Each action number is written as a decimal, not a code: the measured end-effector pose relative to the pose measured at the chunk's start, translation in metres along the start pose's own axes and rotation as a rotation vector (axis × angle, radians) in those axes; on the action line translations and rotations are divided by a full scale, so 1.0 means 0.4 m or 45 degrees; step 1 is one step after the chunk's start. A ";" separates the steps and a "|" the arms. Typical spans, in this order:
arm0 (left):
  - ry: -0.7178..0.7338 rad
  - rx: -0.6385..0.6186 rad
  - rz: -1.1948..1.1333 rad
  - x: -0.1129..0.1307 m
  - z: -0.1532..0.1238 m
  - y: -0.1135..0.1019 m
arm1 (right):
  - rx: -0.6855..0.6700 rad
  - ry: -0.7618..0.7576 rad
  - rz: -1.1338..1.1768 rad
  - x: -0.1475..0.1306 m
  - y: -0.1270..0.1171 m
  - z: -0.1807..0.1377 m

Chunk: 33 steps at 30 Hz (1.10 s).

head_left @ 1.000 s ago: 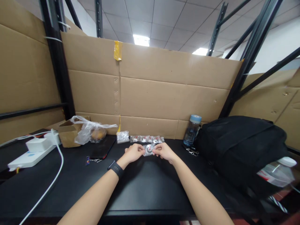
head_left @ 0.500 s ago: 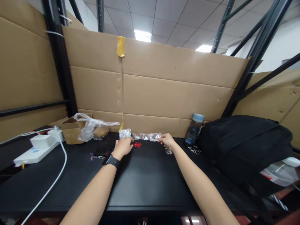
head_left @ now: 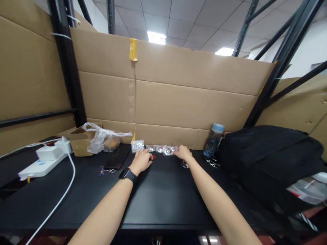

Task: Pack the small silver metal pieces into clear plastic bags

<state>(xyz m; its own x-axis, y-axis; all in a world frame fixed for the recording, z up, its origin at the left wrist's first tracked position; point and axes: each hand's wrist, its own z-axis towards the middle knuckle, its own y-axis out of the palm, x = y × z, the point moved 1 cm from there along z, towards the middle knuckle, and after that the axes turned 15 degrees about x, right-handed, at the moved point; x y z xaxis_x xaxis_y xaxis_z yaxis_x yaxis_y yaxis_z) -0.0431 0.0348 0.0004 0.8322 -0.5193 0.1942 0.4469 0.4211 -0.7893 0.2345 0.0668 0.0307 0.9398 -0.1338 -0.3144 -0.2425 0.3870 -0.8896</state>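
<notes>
Nearest on the black counter (head_left: 163, 197), a dark smartwatch (head_left: 127, 174) circles the left wrist. A small shiny round piece (head_left: 184, 164) lies beside the right wrist. The left hand (head_left: 143, 160) is palm down, its bent fingers partly covering a small red item (head_left: 154, 157); whether it grips is unclear. The right hand's (head_left: 183, 152) fingertips meet the right end of a row of clear packets (head_left: 159, 148); its grip cannot be told. Cardboard (head_left: 166, 105) stands behind.
</notes>
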 end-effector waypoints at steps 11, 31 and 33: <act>0.035 0.029 0.065 0.009 -0.005 0.002 | -0.335 -0.374 0.220 0.192 -0.072 -0.078; 0.053 0.017 -0.093 0.048 -0.007 0.015 | -0.253 -0.424 0.355 0.179 -0.059 -0.084; 0.049 0.020 -0.202 0.066 -0.002 0.009 | -0.236 -0.424 0.392 0.174 -0.063 -0.086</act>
<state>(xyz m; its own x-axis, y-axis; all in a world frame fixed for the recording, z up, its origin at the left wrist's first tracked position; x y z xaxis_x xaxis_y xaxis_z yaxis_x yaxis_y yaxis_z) -0.0197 0.0219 0.0024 0.7378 -0.6081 0.2930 0.5770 0.3428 -0.7413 0.2977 0.0163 0.0198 0.8363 0.2722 -0.4759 -0.5315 0.1896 -0.8256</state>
